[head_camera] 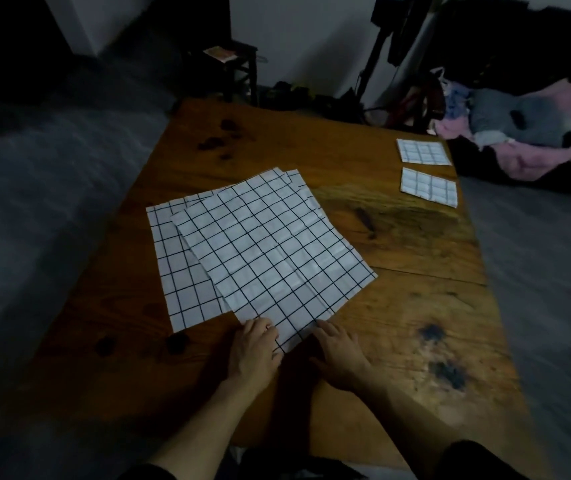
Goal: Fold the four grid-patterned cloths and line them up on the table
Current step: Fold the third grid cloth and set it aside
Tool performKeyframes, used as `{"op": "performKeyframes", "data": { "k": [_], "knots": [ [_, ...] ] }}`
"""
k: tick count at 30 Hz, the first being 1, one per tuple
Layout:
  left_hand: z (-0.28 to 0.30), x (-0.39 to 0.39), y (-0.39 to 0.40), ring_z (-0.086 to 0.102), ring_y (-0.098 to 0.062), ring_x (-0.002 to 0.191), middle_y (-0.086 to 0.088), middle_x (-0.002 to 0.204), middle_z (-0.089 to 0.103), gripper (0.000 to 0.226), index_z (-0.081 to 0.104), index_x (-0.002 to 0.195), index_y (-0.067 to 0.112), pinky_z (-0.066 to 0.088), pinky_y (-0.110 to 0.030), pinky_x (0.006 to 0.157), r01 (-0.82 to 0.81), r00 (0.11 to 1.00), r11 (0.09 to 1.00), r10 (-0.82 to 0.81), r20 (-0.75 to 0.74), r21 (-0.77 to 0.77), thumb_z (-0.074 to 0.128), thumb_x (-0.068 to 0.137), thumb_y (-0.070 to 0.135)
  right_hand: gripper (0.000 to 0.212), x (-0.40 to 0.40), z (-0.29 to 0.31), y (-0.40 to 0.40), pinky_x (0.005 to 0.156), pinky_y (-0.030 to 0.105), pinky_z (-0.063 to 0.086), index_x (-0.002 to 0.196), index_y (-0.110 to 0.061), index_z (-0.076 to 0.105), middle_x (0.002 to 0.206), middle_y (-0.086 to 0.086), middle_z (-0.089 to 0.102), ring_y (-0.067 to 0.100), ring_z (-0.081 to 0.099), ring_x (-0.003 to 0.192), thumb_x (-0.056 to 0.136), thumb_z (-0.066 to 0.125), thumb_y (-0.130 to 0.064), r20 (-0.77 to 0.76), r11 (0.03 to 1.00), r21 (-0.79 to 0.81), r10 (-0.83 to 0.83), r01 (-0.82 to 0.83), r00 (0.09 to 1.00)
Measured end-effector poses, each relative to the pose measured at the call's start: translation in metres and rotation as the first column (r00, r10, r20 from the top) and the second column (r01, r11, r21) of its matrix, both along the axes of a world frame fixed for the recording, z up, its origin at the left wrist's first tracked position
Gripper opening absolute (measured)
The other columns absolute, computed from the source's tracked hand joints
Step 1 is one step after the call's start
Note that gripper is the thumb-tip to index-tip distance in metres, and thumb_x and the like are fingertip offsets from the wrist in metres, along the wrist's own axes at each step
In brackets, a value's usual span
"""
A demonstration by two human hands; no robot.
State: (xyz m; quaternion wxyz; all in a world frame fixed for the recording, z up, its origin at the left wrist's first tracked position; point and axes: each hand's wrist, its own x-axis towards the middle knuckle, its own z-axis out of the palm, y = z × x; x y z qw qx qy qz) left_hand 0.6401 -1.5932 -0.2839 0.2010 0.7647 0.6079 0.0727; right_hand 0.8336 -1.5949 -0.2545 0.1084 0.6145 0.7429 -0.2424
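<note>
With the left hand (pixel 255 344) and right hand (pixel 339 355) resting loosely spread on the near corner of the top cloth (pixel 270 244) at table (pixel 415 306) centre, the person should lift that corner and match edges squarely.

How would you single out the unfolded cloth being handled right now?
On the wooden table, two open grid cloths overlap at the centre. It is the top cloth, its near corner under the left hand and right hand; the lower cloth peeks out leftward.
</note>
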Motion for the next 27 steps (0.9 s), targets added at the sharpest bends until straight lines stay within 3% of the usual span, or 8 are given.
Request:
{"op": "performKeyframes", "data": {
  "k": [4, 7, 12, 18, 21, 23, 27],
  "knots": [
    [0.002, -0.001, 0.005, 0.042, -0.012, 0.117, 0.010, 0.126, 0.050, 0.016, 0.064, 0.105, 0.025, 0.040, -0.027, 0.096, 0.020, 1.000, 1.000, -0.020, -0.018, 0.023, 0.063, 0.091, 0.031, 0.063, 0.002, -0.004, -0.001, 0.116, 0.045, 0.019, 0.149, -0.024, 0.027, 0.159, 0.000, 0.022, 0.022, 0.017, 0.146, 0.093, 0.053, -0.040, -0.061, 0.999, 0.025, -0.036, 0.038, 0.997],
    [0.011, 0.000, 0.011, 0.046, -0.011, 0.106, 0.010, 0.113, 0.053, 0.005, 0.061, 0.096, 0.025, 0.043, -0.027, 0.091, -0.007, 0.999, 1.000, 0.006, 0.037, 0.009, 0.061, 0.093, 0.029, 0.061, 0.008, 0.000, 0.002, 0.115, 0.043, 0.023, 0.148, -0.026, 0.030, 0.157, -0.002, 0.026, 0.020, 0.020, 0.144, 0.093, 0.055, -0.037, -0.117, 0.993, 0.085, -0.070, 0.080, 0.991],
    [0.032, -0.008, 0.020, 0.049, -0.007, 0.096, 0.014, 0.096, 0.051, 0.014, 0.051, 0.082, 0.029, 0.051, -0.028, 0.084, -0.063, 0.976, 0.997, 0.069, 0.205, -0.037, 0.062, 0.090, 0.025, 0.062, 0.020, 0.009, 0.014, 0.114, 0.044, 0.024, 0.143, -0.037, 0.034, 0.154, -0.003, 0.030, 0.020, 0.023, 0.142, 0.088, 0.063, -0.033, -0.199, 0.976, 0.181, -0.082, 0.118, 0.977],
    [0.072, -0.029, 0.019, 0.058, -0.003, 0.106, 0.010, 0.112, 0.059, 0.020, 0.053, 0.081, 0.034, 0.052, -0.021, 0.089, -0.113, 0.910, 0.988, 0.146, 0.388, -0.108, 0.064, 0.090, 0.020, 0.054, 0.033, 0.007, 0.030, 0.111, 0.040, 0.028, 0.131, -0.037, 0.047, 0.141, -0.008, 0.043, 0.016, 0.033, 0.135, 0.082, 0.069, -0.032, -0.282, 0.950, 0.292, -0.029, 0.114, 0.959],
    [0.089, -0.039, 0.010, 0.059, -0.002, 0.108, 0.011, 0.115, 0.063, 0.020, 0.055, 0.082, 0.037, 0.053, -0.024, 0.088, -0.154, 0.859, 0.979, 0.200, 0.471, -0.136, 0.061, 0.093, 0.022, 0.036, 0.038, 0.002, 0.032, 0.107, 0.040, 0.030, 0.122, -0.034, 0.056, 0.127, -0.009, 0.053, 0.014, 0.042, 0.125, 0.087, 0.063, -0.031, -0.322, 0.913, 0.378, -0.029, 0.156, 0.946],
    [0.093, -0.047, 0.003, 0.057, -0.001, 0.113, 0.015, 0.117, 0.064, 0.019, 0.056, 0.082, 0.038, 0.051, -0.027, 0.091, -0.169, 0.848, 0.974, 0.222, 0.481, -0.152, 0.060, 0.094, 0.024, 0.021, 0.043, 0.001, 0.032, 0.103, 0.040, 0.032, 0.112, -0.034, 0.061, 0.117, -0.011, 0.058, 0.014, 0.048, 0.117, 0.091, 0.057, -0.031, -0.334, 0.897, 0.406, -0.035, 0.177, 0.942],
    [0.096, -0.058, -0.009, 0.056, -0.003, 0.114, 0.018, 0.117, 0.063, 0.015, 0.057, 0.085, 0.037, 0.050, -0.032, 0.092, -0.199, 0.848, 0.969, 0.244, 0.471, -0.145, 0.060, 0.094, 0.026, 0.013, 0.049, 0.012, 0.026, 0.092, 0.040, 0.039, 0.098, -0.026, 0.068, 0.105, -0.005, 0.063, 0.017, 0.053, 0.106, 0.090, 0.059, -0.021, -0.345, 0.874, 0.446, -0.032, 0.194, 0.938]
  ]
}}
